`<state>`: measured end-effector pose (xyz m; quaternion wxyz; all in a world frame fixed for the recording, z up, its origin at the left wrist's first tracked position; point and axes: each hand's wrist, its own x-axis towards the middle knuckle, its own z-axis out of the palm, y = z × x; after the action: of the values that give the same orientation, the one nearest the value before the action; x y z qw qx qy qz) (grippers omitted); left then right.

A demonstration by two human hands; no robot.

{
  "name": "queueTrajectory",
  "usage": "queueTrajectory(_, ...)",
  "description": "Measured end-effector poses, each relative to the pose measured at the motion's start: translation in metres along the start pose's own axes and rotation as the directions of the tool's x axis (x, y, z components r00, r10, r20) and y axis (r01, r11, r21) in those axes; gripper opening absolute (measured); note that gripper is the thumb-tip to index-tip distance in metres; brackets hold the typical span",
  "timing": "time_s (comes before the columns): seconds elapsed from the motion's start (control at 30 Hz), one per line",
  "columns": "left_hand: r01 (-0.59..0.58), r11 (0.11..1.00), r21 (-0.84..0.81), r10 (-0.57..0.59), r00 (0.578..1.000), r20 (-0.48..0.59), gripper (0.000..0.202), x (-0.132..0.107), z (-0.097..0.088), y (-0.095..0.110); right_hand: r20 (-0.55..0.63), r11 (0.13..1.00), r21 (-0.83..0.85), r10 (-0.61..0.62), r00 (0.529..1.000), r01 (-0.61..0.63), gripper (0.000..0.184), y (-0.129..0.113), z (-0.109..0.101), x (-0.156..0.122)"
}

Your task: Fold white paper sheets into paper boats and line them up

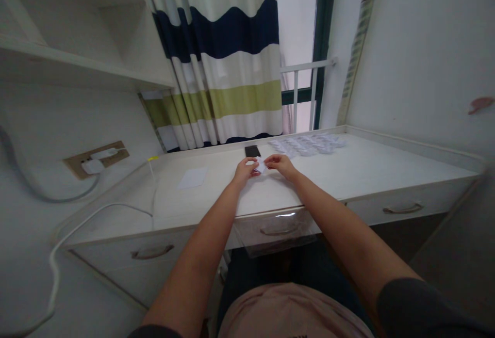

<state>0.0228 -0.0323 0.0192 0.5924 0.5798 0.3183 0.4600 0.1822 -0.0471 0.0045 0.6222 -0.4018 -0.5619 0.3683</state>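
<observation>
My left hand [244, 169] and my right hand [281, 164] meet over the middle of the white desk [348, 173]. Both pinch a small piece of white paper [260, 165] between their fingertips, the left hand on its left side and the right hand on its right. The paper is held just above the desk top. A dark phone [252, 150] lies flat just behind the hands.
A white paper sheet [193, 177] lies left of the hands. Several small folded white papers [309, 145] are spread at the back right. Three drawers with handles [277, 230] front the desk. A wall socket with plug and cable [93, 163] is at left; a striped curtain [228, 69] hangs behind.
</observation>
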Motion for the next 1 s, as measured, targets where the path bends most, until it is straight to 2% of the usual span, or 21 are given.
queueTrajectory(0.33, -0.127, 0.986, 0.105, 0.130, 0.991, -0.028, 0.019, 0.0020, 0.0002, -0.0011, -0.036, 0.999, 0.038, 0.017, 0.999, -0.016, 0.019, 0.0016, 0.0017, 0.0006)
queueTrajectory(0.53, -0.054, 0.988, 0.144, 0.051, 0.998, 0.025, 0.028, -0.0009, 0.0001, -0.0048, -0.022, 1.000, -0.010, -0.008, 1.000, 0.008, 0.020, -0.0013, 0.0003, -0.0021)
queueTrajectory(0.77, -0.176, 0.972, 0.155, 0.163, 0.982, 0.092, 0.028, -0.0007, 0.0002, -0.0049, 0.059, 0.999, -0.037, 0.004, 0.998, -0.002, 0.034, 0.0021, 0.0036, -0.0042)
queueTrajectory(1.0, -0.193, 0.969, 0.152, 0.171, 0.974, 0.146, 0.035, 0.0001, 0.0008, -0.0070, 0.006, 1.000, -0.009, 0.021, 1.000, -0.021, 0.041, 0.0029, -0.0007, -0.0025)
